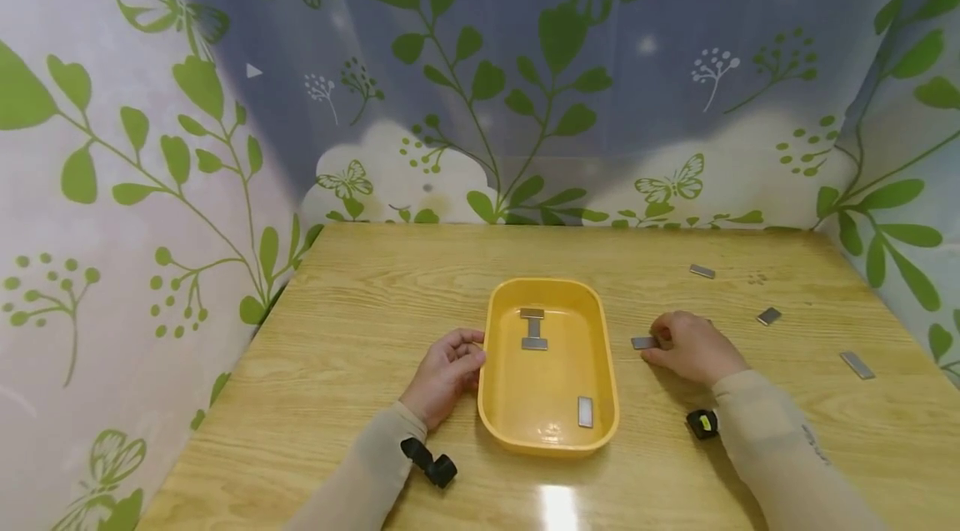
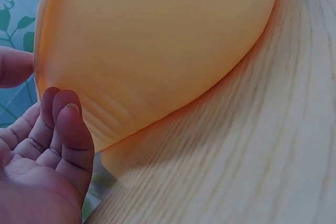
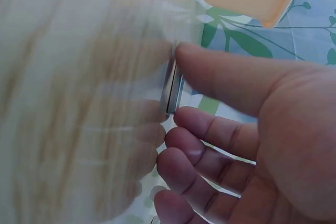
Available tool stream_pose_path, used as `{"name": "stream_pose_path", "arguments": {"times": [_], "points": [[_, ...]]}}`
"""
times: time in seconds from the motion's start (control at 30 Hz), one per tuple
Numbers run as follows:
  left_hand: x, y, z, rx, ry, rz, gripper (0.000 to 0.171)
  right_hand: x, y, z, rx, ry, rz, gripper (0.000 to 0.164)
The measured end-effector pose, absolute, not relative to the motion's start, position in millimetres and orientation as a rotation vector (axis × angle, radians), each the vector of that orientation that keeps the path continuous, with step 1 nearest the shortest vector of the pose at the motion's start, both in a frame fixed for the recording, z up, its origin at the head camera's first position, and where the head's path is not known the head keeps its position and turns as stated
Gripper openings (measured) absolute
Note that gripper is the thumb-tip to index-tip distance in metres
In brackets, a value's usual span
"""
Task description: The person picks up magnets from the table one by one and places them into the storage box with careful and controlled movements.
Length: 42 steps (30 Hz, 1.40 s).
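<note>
A yellow plastic tray [image 1: 551, 381] stands on the table in the head view. My left hand [image 1: 446, 377] holds its left side, the thumb at the rim and curled fingers against the outer wall in the left wrist view. To the tray's right, my right hand [image 1: 690, 348] pinches a small flat grey metal piece [image 1: 642, 343] between thumb and index finger at the table top. Its other fingers are loosely bent below in the right wrist view. Inside the tray, several similar pieces [image 1: 534, 343] form an I shape, and a single shinier piece [image 1: 585, 412] lies near the lower right corner.
Three more loose grey pieces lie on the wooden table [image 1: 360, 323] to the right: one at the back [image 1: 702, 271], one beyond the right hand [image 1: 768, 316] and one farther right [image 1: 857, 364]. A leaf-patterned curtain [image 1: 480, 139] hangs behind and at both sides.
</note>
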<state>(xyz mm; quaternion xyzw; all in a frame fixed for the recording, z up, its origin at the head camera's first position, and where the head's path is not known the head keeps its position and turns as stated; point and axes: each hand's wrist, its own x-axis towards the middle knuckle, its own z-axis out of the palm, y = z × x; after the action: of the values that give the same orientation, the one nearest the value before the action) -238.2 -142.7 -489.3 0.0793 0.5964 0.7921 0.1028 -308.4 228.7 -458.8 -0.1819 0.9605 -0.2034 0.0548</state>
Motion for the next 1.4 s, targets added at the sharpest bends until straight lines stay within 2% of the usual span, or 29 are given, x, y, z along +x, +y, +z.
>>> {"name": "stream_pose_path", "arguments": {"times": [0.17,0.5,0.97,1.4], "points": [[-238,-142,-489,0.242,1.784,2.33,0.042,-308,227,-459,-0.583,2.932,-0.593,0.024],[-239,-142,-488,0.222,1.791,2.318,0.04,-304,225,-455,-0.608,2.903,-0.614,0.012],[-238,-142,-488,0.234,1.787,2.338,0.041,-308,227,-459,-0.612,2.838,-0.642,0.012],[-239,-141,-489,0.22,1.801,2.333,0.041,-304,226,-448,-0.617,2.844,-0.677,0.016]]}}
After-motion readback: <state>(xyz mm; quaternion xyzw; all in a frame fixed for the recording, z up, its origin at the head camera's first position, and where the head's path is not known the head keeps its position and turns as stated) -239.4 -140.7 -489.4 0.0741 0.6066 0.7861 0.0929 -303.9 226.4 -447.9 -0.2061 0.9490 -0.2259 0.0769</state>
